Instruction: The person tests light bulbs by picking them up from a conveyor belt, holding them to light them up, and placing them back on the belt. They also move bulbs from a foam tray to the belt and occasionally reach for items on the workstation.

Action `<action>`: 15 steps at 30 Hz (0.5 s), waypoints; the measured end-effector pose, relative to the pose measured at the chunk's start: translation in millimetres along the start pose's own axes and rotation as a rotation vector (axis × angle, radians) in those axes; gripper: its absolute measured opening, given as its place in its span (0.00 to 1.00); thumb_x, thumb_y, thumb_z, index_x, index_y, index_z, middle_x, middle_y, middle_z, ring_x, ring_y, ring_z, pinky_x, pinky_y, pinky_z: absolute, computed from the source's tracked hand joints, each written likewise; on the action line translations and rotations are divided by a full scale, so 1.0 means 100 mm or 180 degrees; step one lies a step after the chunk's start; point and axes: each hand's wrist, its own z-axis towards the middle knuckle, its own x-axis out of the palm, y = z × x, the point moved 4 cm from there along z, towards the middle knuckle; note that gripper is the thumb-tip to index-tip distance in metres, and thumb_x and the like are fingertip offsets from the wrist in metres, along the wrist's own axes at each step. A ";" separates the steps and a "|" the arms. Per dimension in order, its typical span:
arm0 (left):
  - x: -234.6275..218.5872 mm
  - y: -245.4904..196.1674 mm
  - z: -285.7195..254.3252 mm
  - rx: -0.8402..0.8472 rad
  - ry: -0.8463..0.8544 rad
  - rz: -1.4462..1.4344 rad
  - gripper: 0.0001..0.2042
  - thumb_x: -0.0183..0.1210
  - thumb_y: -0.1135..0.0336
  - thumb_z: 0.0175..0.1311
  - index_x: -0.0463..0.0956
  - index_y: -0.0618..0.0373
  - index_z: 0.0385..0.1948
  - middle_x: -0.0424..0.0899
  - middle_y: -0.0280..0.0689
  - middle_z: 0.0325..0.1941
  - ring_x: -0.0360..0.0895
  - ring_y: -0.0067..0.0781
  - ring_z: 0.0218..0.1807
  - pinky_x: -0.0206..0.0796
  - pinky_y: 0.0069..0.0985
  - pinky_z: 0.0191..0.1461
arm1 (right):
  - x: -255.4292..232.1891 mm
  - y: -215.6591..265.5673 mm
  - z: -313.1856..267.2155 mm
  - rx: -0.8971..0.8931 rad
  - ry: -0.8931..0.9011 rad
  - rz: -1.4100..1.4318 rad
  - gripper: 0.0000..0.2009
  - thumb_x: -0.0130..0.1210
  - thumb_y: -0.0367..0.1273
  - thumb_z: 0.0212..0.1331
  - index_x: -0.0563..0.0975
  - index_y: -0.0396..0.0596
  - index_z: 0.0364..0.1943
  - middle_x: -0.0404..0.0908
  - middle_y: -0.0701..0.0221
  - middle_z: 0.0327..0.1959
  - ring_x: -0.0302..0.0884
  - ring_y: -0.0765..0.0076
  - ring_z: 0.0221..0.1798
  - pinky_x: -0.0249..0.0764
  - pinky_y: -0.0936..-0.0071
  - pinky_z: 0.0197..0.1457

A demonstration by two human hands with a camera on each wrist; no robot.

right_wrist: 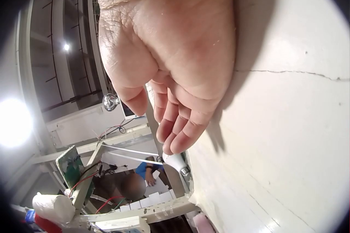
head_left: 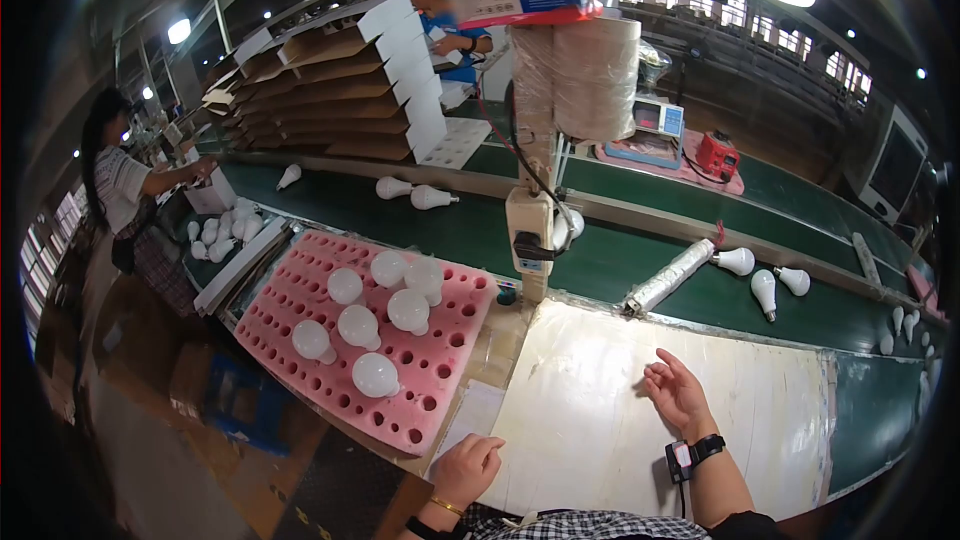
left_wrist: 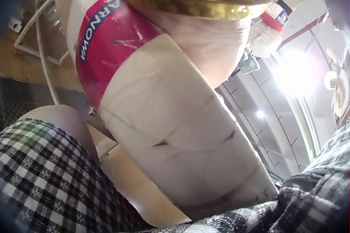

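Note:
My right hand [head_left: 677,395] lies palm up over the white board [head_left: 590,420], its fingers loosely bent and nothing in them. In the right wrist view the same hand [right_wrist: 169,63] rests with its side along the board. My left hand [head_left: 467,470] is at the board's near left corner, fingers loosely curled, holding nothing visible. The left wrist view shows only the wrist with a gold bracelet [left_wrist: 191,3]; the fingers are hidden there. Left of the hands, a pink foam tray [head_left: 440,420] full of holes carries several white light bulbs [head_left: 375,375].
Beyond the board runs a green conveyor belt [head_left: 480,240] with more bulbs [head_left: 763,292]. A wrapped tube [head_left: 670,278] lies at the board's far edge. A post with a socket [head_left: 530,230] rises between tray and board. Stacked cartons [head_left: 330,90] stand behind. Two other people work farther off.

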 end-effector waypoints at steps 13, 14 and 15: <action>0.00 -0.17 0.08 -0.0314 0.0576 0.0019 0.09 0.52 0.74 0.58 0.80 0.57 0.38 0.81 0.43 0.37 0.78 0.47 0.41 0.71 0.36 0.45 | -0.59 1.46 0.64 -0.1806 -0.1044 -0.5227 0.16 0.54 0.31 0.57 0.75 0.42 0.50 0.78 0.59 0.44 0.76 0.55 0.49 0.73 0.62 0.53; 0.02 -0.18 0.08 -0.0255 0.0619 -0.0003 0.09 0.52 0.74 0.58 0.80 0.57 0.38 0.81 0.43 0.37 0.78 0.47 0.41 0.71 0.36 0.45 | -0.62 1.71 0.67 -0.2240 -0.1381 -0.5989 0.17 0.55 0.31 0.55 0.75 0.42 0.49 0.77 0.56 0.45 0.74 0.50 0.51 0.70 0.58 0.56; 0.03 -0.18 0.08 -0.0285 0.0552 0.0017 0.09 0.52 0.74 0.58 0.80 0.57 0.38 0.81 0.44 0.36 0.78 0.47 0.41 0.71 0.36 0.45 | -0.67 1.96 0.67 -0.2488 -0.2046 -0.6055 0.17 0.56 0.31 0.53 0.76 0.43 0.48 0.75 0.54 0.47 0.71 0.46 0.53 0.68 0.54 0.58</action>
